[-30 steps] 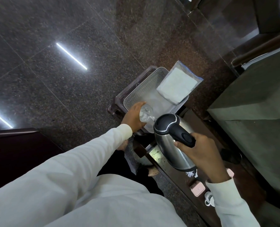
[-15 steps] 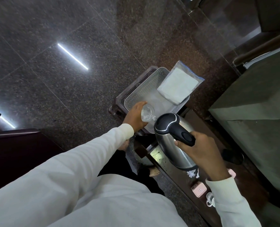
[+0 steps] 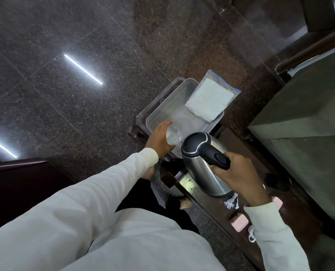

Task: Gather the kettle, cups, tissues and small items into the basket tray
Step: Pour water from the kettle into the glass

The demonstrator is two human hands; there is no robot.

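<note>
My right hand grips the black handle of a steel kettle, held above the dark table's near end. My left hand holds a clear glass cup over the near corner of the perforated grey basket tray. A white tissue pack in a clear bag lies across the tray's far right corner. Two pink small items, a white cup and a crumpled wrapper lie on the table by my right wrist.
The tray rests on a dark wooden stand beside the long dark table. A black round object sits on the table's right side. A grey upholstered seat fills the right; polished stone floor lies to the left.
Both hands stay almost still; the glass cup and kettle have shifted only slightly over the tray's near corner.
</note>
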